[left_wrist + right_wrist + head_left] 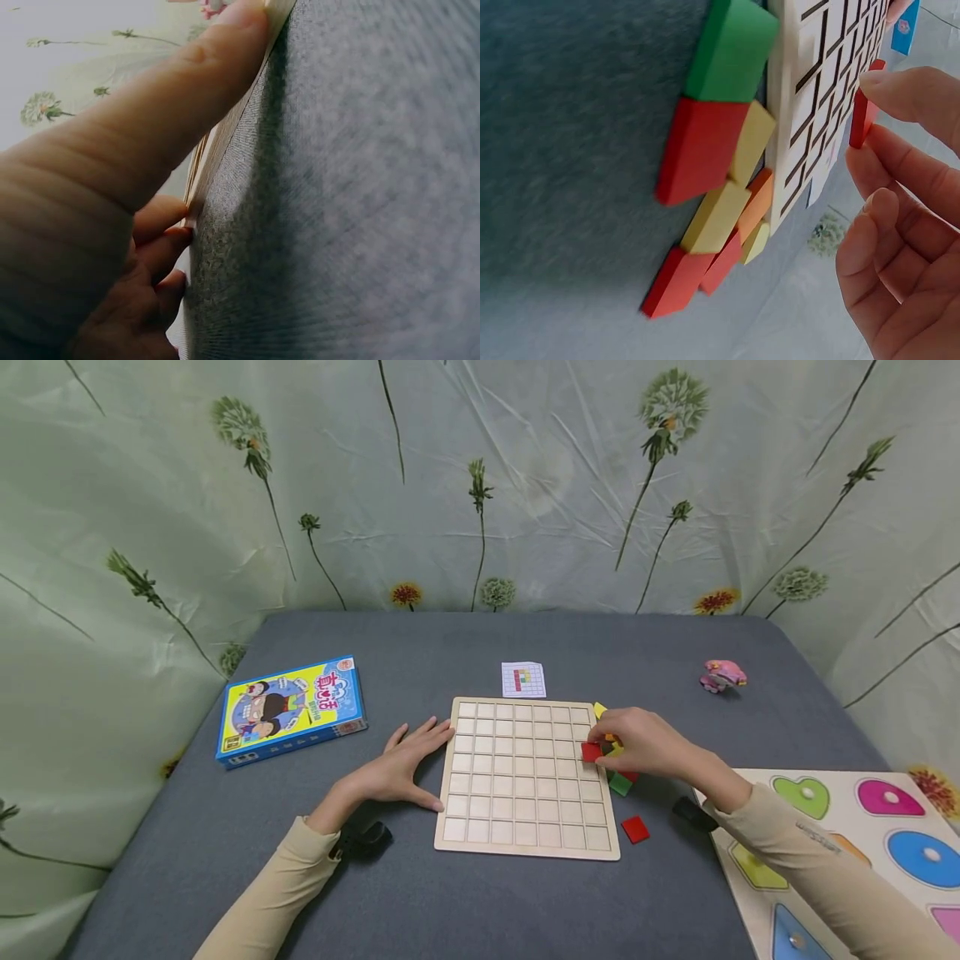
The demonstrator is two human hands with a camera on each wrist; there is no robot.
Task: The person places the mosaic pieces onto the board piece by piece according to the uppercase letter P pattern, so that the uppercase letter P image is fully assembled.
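A square wooden grid board lies on the grey table, its cells bare. Along its left edge rests my left hand, fingers spread, with the thumb and fingertips touching the rim. My right hand pinches a red square tile between thumb and fingers, over the board's right edge. Under that hand is a small heap of tiles, with a green tile, a red tile and a yellow tile among them. One loose red tile lies nearer the front, right of the board.
A small printed pattern card lies behind the board. To the left is a blue and yellow box. A pink toy stands at the back right. A shape puzzle board lies under my right forearm.
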